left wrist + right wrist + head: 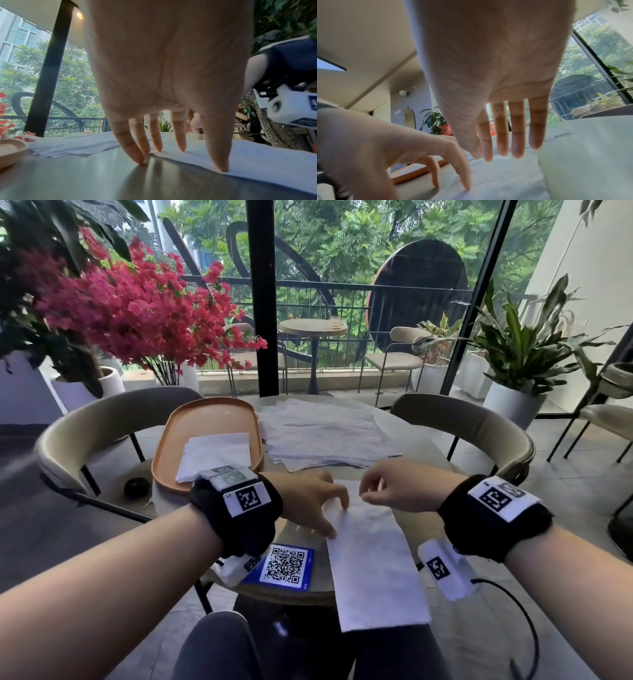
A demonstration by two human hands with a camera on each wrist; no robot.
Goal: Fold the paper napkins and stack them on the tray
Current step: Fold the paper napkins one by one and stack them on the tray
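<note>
We are pressing our spread left hand (310,501) on the napkin (373,563) so it stays flat; our right hand (394,486), fingers straight, is hovering beside it; the tray (171,446) is waiting past our left hand.

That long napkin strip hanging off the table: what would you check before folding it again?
1. Left hand pins the napkin strip: ok, straight fingertips press its left edge.
2. Right hand has the far end: cannot tell; thumb and forefinger meet above it, but any pinch is hidden.
3. Strip fully supported: not ok, its near end overhangs the table.
4. Tray has room: ok, folded napkins lie there, bare rim beyond.
5. More to fold: ok, unfolded pile beside the tray.
</note>
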